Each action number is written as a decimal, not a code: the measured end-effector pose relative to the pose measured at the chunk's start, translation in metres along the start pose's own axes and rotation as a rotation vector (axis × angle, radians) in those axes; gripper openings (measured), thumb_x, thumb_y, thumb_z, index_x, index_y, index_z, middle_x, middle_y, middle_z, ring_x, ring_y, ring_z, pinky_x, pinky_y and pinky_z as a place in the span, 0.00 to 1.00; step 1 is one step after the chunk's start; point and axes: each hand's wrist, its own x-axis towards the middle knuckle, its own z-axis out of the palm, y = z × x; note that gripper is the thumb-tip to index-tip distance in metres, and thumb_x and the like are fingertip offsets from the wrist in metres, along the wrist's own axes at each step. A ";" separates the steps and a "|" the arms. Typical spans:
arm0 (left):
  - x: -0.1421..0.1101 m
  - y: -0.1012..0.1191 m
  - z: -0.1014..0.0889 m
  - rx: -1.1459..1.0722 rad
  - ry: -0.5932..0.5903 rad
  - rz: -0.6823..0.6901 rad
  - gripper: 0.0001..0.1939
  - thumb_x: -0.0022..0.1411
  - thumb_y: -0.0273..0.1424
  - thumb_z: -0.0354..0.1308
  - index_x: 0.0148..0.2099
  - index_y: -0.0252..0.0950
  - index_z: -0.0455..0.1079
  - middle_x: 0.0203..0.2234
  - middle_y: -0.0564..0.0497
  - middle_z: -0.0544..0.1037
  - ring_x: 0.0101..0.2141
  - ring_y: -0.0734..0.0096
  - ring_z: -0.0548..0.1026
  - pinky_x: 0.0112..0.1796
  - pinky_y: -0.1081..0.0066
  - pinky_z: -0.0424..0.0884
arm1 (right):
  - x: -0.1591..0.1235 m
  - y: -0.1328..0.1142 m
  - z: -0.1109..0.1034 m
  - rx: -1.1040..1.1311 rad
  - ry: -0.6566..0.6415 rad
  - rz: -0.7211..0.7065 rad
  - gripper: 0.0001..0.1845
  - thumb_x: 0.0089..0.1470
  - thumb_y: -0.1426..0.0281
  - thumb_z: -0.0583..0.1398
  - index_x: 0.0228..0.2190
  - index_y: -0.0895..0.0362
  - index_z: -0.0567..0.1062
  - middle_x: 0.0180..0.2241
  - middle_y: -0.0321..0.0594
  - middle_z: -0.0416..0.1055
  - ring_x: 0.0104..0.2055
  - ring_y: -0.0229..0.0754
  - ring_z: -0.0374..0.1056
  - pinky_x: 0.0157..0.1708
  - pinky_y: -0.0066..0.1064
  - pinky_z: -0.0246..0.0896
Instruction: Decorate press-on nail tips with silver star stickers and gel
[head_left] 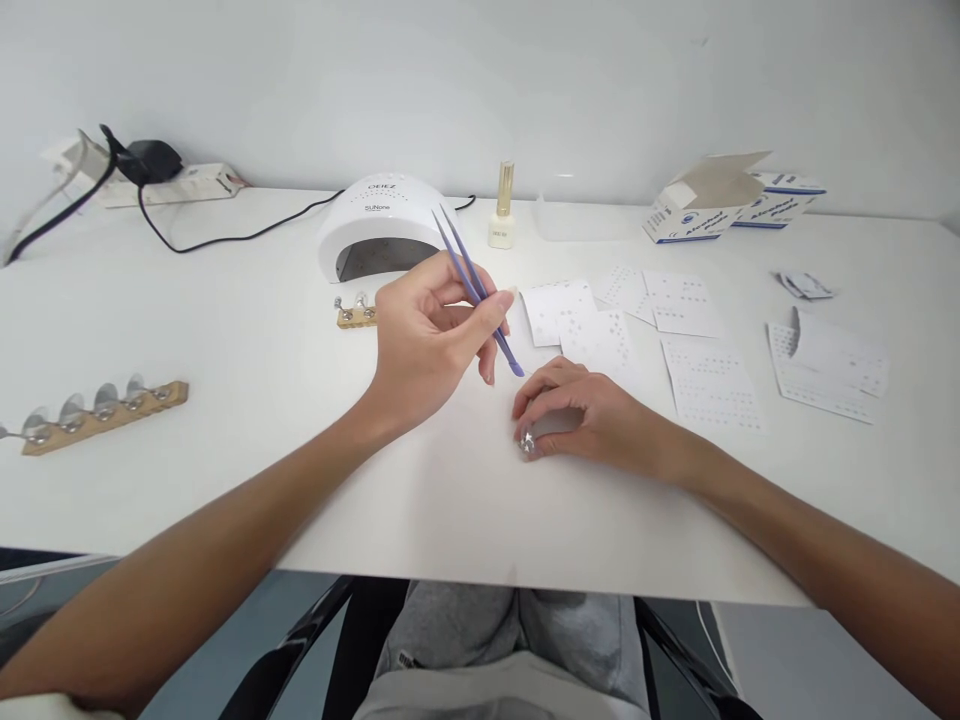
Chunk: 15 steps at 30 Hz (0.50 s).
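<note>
My left hand (439,340) grips purple tweezers (469,275) between thumb and fingers. Their two pointed tips slant up to the left, and the flat joined end points down toward my right hand (581,410). Between the thumb and fingertips of that right hand, low over the table, is a small shiny silver stand (526,441); whether a clear nail tip sits on it is too small to tell. Behind my left hand stands a wooden holder (352,318) with nail tips, partly hidden. Sticker sheets (559,310) with small marks lie beyond my right hand.
A white nail lamp (382,215) and a gold-capped polish bottle (503,215) stand toward the wall. Alcohol pad boxes (697,205) are at the back right. At left lies another holder (105,418) of clear nail tips, with a power strip (176,185) behind.
</note>
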 end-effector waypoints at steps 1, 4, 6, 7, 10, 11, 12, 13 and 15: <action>0.000 0.000 0.000 -0.003 -0.001 -0.005 0.09 0.57 0.34 0.62 0.30 0.37 0.65 0.23 0.55 0.74 0.14 0.79 0.69 0.15 0.74 0.67 | 0.000 0.000 0.000 0.004 -0.003 0.000 0.05 0.45 0.66 0.68 0.29 0.47 0.80 0.39 0.35 0.74 0.47 0.46 0.62 0.53 0.45 0.53; 0.001 0.000 -0.001 -0.018 -0.008 -0.008 0.10 0.57 0.34 0.62 0.30 0.37 0.65 0.23 0.54 0.74 0.14 0.79 0.69 0.15 0.74 0.68 | 0.000 0.002 0.000 0.025 -0.009 -0.004 0.06 0.45 0.66 0.68 0.30 0.47 0.81 0.39 0.36 0.75 0.47 0.47 0.62 0.53 0.46 0.53; 0.002 0.000 -0.001 -0.025 -0.017 -0.005 0.09 0.57 0.34 0.62 0.30 0.37 0.65 0.23 0.54 0.74 0.14 0.79 0.69 0.15 0.74 0.68 | -0.001 0.003 -0.001 0.047 0.002 -0.009 0.08 0.44 0.66 0.69 0.32 0.47 0.81 0.39 0.36 0.74 0.48 0.47 0.63 0.53 0.45 0.54; 0.002 0.000 -0.001 -0.026 -0.021 -0.003 0.09 0.57 0.34 0.62 0.30 0.37 0.65 0.23 0.55 0.74 0.14 0.79 0.69 0.15 0.74 0.68 | -0.002 0.003 -0.003 0.061 0.002 -0.006 0.09 0.44 0.66 0.69 0.33 0.47 0.80 0.40 0.36 0.74 0.49 0.47 0.63 0.53 0.45 0.55; 0.001 0.001 -0.001 -0.016 -0.024 -0.003 0.09 0.57 0.33 0.62 0.30 0.36 0.65 0.23 0.55 0.74 0.14 0.79 0.69 0.16 0.73 0.69 | -0.004 0.001 -0.011 0.108 -0.015 0.032 0.10 0.44 0.66 0.68 0.33 0.48 0.80 0.41 0.36 0.73 0.49 0.45 0.64 0.50 0.40 0.58; 0.001 0.001 -0.001 -0.012 -0.021 -0.001 0.09 0.57 0.33 0.62 0.30 0.36 0.65 0.22 0.55 0.73 0.14 0.79 0.68 0.16 0.73 0.69 | -0.005 0.000 -0.015 0.117 -0.018 0.051 0.10 0.45 0.66 0.68 0.33 0.49 0.80 0.41 0.36 0.73 0.47 0.44 0.65 0.48 0.39 0.59; 0.001 0.001 -0.001 -0.008 -0.017 0.002 0.09 0.57 0.33 0.62 0.30 0.36 0.65 0.22 0.55 0.73 0.14 0.79 0.68 0.16 0.73 0.69 | -0.006 -0.001 -0.019 0.123 -0.005 0.069 0.09 0.45 0.65 0.68 0.33 0.49 0.79 0.40 0.35 0.74 0.45 0.44 0.67 0.45 0.37 0.60; 0.001 0.002 -0.001 -0.006 -0.014 0.003 0.09 0.57 0.32 0.61 0.30 0.36 0.65 0.22 0.55 0.73 0.13 0.79 0.68 0.16 0.73 0.69 | -0.007 -0.003 -0.023 0.125 0.023 0.083 0.08 0.46 0.65 0.67 0.32 0.50 0.79 0.40 0.36 0.74 0.43 0.43 0.67 0.43 0.36 0.61; 0.001 0.001 -0.001 -0.006 -0.012 0.007 0.08 0.58 0.32 0.61 0.30 0.35 0.65 0.22 0.55 0.73 0.14 0.79 0.68 0.16 0.73 0.69 | -0.008 -0.003 -0.032 0.115 0.120 0.092 0.07 0.50 0.63 0.65 0.33 0.50 0.79 0.38 0.36 0.75 0.41 0.43 0.68 0.42 0.36 0.61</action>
